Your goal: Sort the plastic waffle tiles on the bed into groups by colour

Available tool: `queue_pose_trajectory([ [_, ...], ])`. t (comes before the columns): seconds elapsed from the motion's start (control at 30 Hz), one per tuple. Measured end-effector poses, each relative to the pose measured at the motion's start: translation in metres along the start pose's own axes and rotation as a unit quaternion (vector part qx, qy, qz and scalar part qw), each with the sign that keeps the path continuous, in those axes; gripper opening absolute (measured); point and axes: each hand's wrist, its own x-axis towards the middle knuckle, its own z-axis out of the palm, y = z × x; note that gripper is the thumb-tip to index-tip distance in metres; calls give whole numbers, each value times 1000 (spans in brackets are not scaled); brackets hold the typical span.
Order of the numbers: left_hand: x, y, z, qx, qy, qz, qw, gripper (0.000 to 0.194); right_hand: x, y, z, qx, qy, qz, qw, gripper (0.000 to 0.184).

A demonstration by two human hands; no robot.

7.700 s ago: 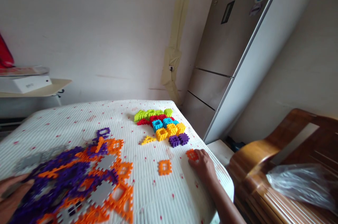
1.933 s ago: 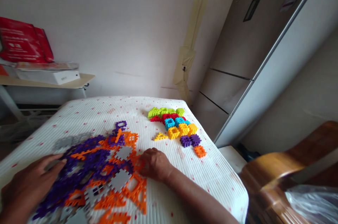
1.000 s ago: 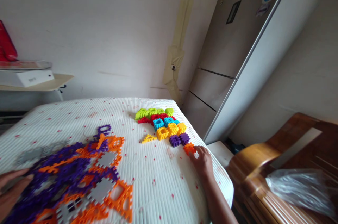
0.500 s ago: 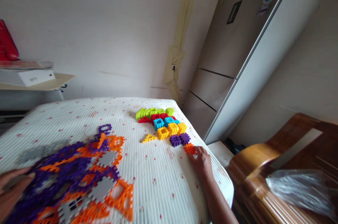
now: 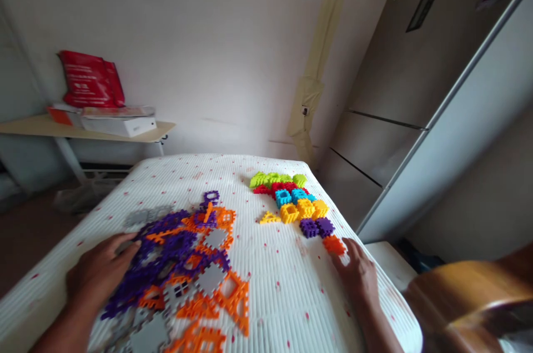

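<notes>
My right hand (image 5: 358, 271) is at the right side of the bed-like padded surface, with thumb and forefinger around the near corner of an orange interlocking block (image 5: 333, 245). That block touches two purple blocks (image 5: 317, 227). Beyond them stand rows of yellow blocks (image 5: 305, 208), blue blocks (image 5: 291, 196), red pieces (image 5: 284, 188) and green pieces (image 5: 277, 178). My left hand (image 5: 102, 267) hovers at the left edge of a loose heap of flat toothed pieces, its thumb and forefinger apart. In the heap are purple pieces (image 5: 166, 247), orange pieces (image 5: 234, 294) and grey pieces (image 5: 210, 279).
A white dotted cover (image 5: 287, 308) lies under everything. A flat yellow triangle (image 5: 270, 217) rests left of the yellow blocks. Behind are a refrigerator (image 5: 387, 92), a side table (image 5: 37, 125) with a red bag (image 5: 91, 80), and a wooden chair (image 5: 470, 286) at right.
The view has swung left, bringing more of my left hand and the side table into sight. My right hand stays at the orange block. The block rows look unchanged.
</notes>
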Motion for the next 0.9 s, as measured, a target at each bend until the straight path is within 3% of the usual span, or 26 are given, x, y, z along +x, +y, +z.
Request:
queue_pose_trajectory([
  [0.1, -8, 7, -7, -16, -25, -10, 999, 51, 3, -9, -3, 23, 84, -42, 995, 42],
  [0.2, -12, 10, -10, -27, -27, -2, 999, 51, 9, -41, -3, 119, 90, -102, 984, 32],
  [0.4, -13, 8, -10, -35, -10, 10, 999, 46, 27, -156, 10, 300, -89, -253, 915, 25],
  [0.57, -12, 7, -7, -43, 2, 8, 999, 42, 57, -236, 28, 217, -226, -278, 908, 43],
  [0.73, -8, 1, 1, -49, 13, 13, 999, 43, 76, -273, 56, 156, -306, -273, 899, 53],
  [0.9, -5, -3, 5, -59, 38, 27, 997, 41, 82, -277, 76, 151, -333, -277, 888, 53],
])
